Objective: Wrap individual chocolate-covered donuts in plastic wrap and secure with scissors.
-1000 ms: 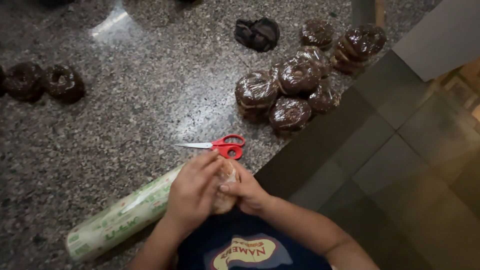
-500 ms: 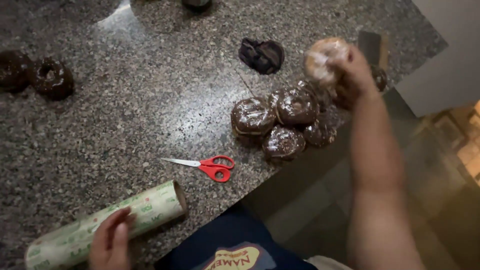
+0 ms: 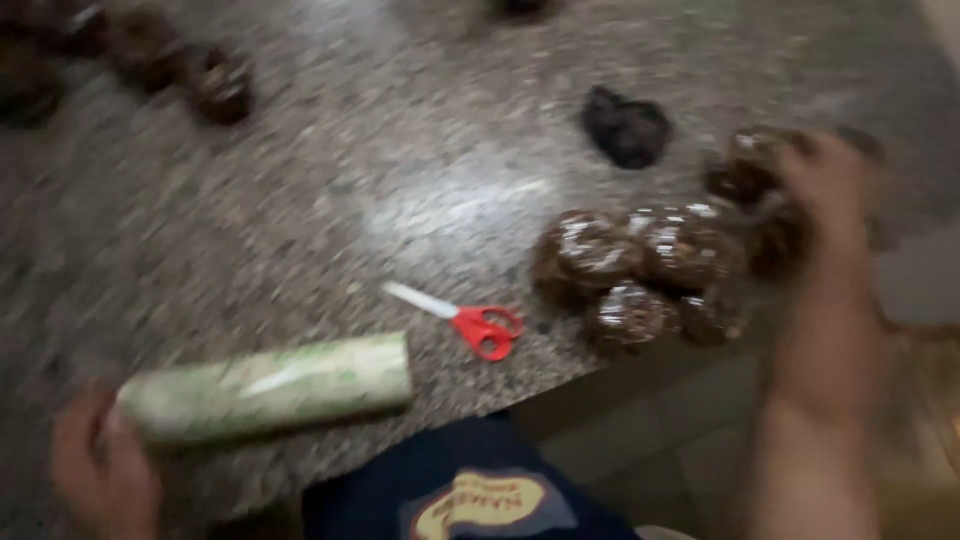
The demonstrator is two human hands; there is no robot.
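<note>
The whole view is motion-blurred. My left hand (image 3: 100, 470) is at the lower left, with its fingers curled on the left end of a green-printed roll of wrap (image 3: 270, 388) that lies on the speckled stone counter (image 3: 350, 200). My right hand (image 3: 830, 190) reaches to the right, down on a cluster of several dark, film-wrapped doughnuts (image 3: 640, 270). Its fingers touch the back ones of the cluster. The blur hides whether they grip one.
Red-handled scissors (image 3: 470, 322) lie between the roll and the cluster. A dark crumpled lump (image 3: 625, 125) sits behind the cluster. More dark doughnuts (image 3: 215, 85) are at the far left. The counter edge runs diagonally at the lower right, with tiled floor (image 3: 660, 450) beyond it.
My right hand carried a wrapped doughnut from in front of me out to the right, then came down onto the cluster. My left hand went to the roll and slid to its left end.
</note>
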